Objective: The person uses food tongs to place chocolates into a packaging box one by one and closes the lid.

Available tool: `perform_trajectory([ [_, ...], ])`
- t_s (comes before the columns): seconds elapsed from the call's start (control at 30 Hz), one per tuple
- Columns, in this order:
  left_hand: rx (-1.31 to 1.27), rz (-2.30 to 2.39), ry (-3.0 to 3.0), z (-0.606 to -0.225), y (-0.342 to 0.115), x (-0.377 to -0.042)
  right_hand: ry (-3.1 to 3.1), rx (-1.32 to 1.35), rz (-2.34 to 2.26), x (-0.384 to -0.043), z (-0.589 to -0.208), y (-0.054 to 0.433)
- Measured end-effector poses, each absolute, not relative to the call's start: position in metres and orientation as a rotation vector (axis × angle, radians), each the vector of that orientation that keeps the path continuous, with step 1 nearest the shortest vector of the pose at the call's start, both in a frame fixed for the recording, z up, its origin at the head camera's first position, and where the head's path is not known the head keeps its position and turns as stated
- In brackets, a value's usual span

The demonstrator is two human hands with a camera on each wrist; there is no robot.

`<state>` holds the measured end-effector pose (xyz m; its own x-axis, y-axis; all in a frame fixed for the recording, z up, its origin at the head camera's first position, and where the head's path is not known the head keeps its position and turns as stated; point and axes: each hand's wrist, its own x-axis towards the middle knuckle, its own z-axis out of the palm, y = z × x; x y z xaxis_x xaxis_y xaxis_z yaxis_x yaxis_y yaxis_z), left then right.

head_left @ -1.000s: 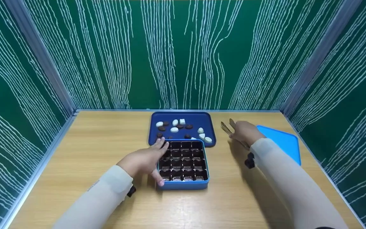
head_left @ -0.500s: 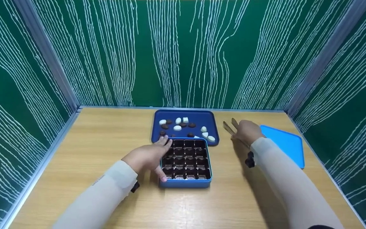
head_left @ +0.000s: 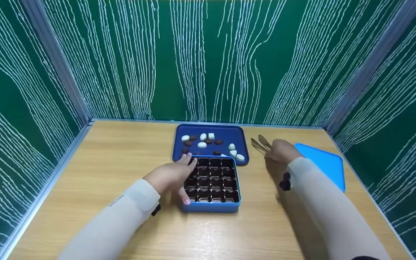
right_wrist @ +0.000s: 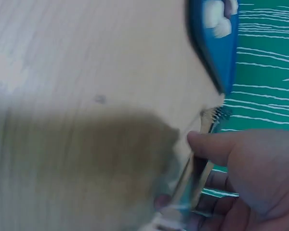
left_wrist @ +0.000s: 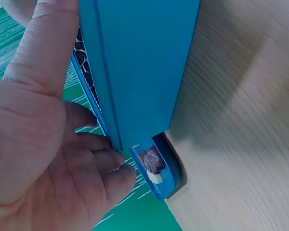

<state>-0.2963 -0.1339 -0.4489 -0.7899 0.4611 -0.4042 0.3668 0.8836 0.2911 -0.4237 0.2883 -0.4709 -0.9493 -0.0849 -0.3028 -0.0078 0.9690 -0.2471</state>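
Observation:
My left hand (head_left: 170, 177) grips the left side of a square blue box (head_left: 211, 208), thumb at the near corner and fingers over the far one. In the left wrist view, the wall of the box (left_wrist: 139, 72) rises beside the palm. A dark brown insert (head_left: 215, 186) divides the box into rows of small compartments, with nothing seen in the visible ones. To the right of the box, my right hand (head_left: 282, 151) holds gold tongs (head_left: 263, 140), their two tips apart and pointing away. The right wrist view shows the serrated tip of the tongs (right_wrist: 210, 117) beyond the thumb.
Behind the box lies a dark blue tray (head_left: 229, 133) bearing several white and brown chocolates (head_left: 202, 144); the box hides its near edge. A bright blue lid (head_left: 321, 164) lies right of my right hand. Green panels (head_left: 226, 72) with white lines enclose the wooden table (head_left: 121, 151).
The tips of the tongs have swung slightly left and stand a little closer together. The head view has shifted a little. My left hand stays at the box.

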Motion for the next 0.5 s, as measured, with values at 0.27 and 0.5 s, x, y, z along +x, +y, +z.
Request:
perform_trajectory([
  [0.27,0.596,0.297,2.570,-0.450,-0.134,-0.295,2.886,-0.329,-0.057,-0.420,-0.415,0.272],
  [0.5,0.602,0.343,2.566,-0.452,-0.135,-0.295,2.859,-0.403,0.150,-0.411,-0.382,0.234],
])
